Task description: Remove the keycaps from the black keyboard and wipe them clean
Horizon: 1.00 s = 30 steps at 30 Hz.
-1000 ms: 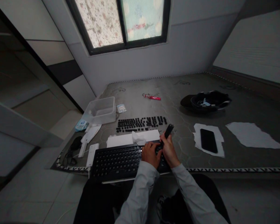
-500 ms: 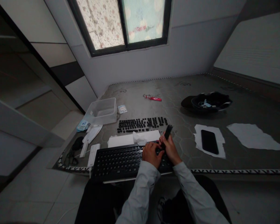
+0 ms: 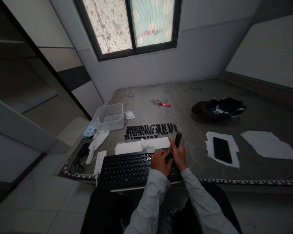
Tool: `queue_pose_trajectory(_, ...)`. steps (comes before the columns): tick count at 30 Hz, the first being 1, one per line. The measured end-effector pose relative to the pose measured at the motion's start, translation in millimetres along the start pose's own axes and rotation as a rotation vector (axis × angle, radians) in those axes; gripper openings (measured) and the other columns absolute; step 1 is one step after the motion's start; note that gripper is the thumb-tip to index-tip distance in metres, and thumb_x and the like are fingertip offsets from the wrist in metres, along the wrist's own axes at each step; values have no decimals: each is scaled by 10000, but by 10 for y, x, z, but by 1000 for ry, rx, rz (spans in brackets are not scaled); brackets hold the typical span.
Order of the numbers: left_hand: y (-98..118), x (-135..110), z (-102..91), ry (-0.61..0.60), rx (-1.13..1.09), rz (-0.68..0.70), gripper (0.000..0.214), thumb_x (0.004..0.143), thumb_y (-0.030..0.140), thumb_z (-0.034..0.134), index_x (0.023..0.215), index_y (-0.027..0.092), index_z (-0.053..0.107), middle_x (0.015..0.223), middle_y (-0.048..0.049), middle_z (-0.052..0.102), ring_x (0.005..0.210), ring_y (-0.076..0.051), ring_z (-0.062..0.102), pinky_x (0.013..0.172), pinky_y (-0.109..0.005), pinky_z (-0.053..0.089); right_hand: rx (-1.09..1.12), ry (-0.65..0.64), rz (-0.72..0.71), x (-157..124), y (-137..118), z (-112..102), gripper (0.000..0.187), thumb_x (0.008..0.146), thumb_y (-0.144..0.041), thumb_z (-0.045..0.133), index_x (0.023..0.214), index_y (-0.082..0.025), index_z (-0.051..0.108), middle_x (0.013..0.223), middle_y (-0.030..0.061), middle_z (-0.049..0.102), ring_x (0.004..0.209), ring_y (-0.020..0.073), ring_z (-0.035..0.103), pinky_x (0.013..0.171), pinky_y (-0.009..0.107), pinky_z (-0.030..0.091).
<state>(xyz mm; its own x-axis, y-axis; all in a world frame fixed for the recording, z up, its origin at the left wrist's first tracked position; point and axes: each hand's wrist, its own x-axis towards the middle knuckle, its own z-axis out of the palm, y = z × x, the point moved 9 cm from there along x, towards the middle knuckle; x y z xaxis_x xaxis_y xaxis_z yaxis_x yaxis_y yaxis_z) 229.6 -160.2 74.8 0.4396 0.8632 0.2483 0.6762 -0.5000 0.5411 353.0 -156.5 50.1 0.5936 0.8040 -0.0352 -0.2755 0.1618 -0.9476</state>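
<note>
A black keyboard (image 3: 125, 169) lies along the near edge of the covered surface, its keycaps off over the visible part. My left hand (image 3: 161, 162) rests on its right half, fingers spread over it and thumb apart. My right hand (image 3: 179, 156) is closed around a black stick-shaped tool (image 3: 178, 139), held tilted with its upper end sticking out above the fist. The tool's lower end comes down beside my left thumb; its tip is hidden, so its kind does not show. Loose black keycaps (image 3: 140, 130) are laid out in rows beyond the keyboard.
Behind the keyboard lie white paper (image 3: 129, 148) and a crumpled tissue (image 3: 147, 147). A clear plastic box (image 3: 109, 118) and white power strip (image 3: 100, 162) are left. Rightward are a phone (image 3: 222, 150) on paper and a dark cap (image 3: 218, 109). A red packet (image 3: 161, 103) lies farther back.
The view has shifted slightly. My right hand has tipped the black tool a little more upright, while my left hand stays on the keyboard.
</note>
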Motion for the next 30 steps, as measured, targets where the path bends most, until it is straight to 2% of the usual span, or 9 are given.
queue_pose_trajectory(5,24,23,-14,-14,-20,-31,291,746,247,744,1020,326,688,995,-2,662,987,-241,559,824,-387,431,-59,156,-115,-64,-65,-140,437,746,-591,666,621,-232,452,451,-82,399,403,97,364,404,247,311)
queue_pose_trajectory(10,28,34,-41,-11,-14,-77,265,743,214,740,989,305,704,985,-13,667,975,-240,560,819,-382,429,13,135,-104,-89,-55,-119,423,763,-575,657,656,-238,426,462,-102,358,398,85,332,391,232,300)
queue_pose_trajectory(13,31,28,-33,-3,-30,-55,278,749,273,750,1019,319,699,982,-11,664,972,-239,561,811,-379,428,130,140,-119,-84,-126,-114,425,770,-542,675,655,-235,405,482,-110,328,407,70,291,396,220,260)
queue_pose_trajectory(16,13,16,-19,12,-40,-46,265,762,325,747,1023,325,699,968,-8,663,975,-237,562,811,-381,423,255,99,-153,-58,-285,-99,423,809,-509,656,627,-222,405,524,-88,350,464,74,333,464,219,321)
queue_pose_trajectory(19,5,6,-7,19,-42,-43,249,773,329,740,1018,329,698,969,-3,664,981,-235,562,821,-386,421,348,40,-97,-8,-359,-85,387,767,-507,697,655,-226,457,600,-64,399,543,92,398,546,228,390)
queue_pose_trajectory(23,-2,4,4,19,-35,-48,255,778,332,736,1029,320,694,978,-12,664,990,-237,563,822,-388,420,362,-10,56,40,-243,-63,381,679,-497,763,696,-239,483,632,-60,405,555,109,401,518,242,391)
queue_pose_trajectory(30,-16,8,21,18,-36,-40,261,767,337,748,1018,312,683,972,1,668,976,-236,565,813,-384,424,319,-55,122,24,-104,-5,362,719,-477,753,678,-225,497,607,-58,444,555,104,413,524,234,379)
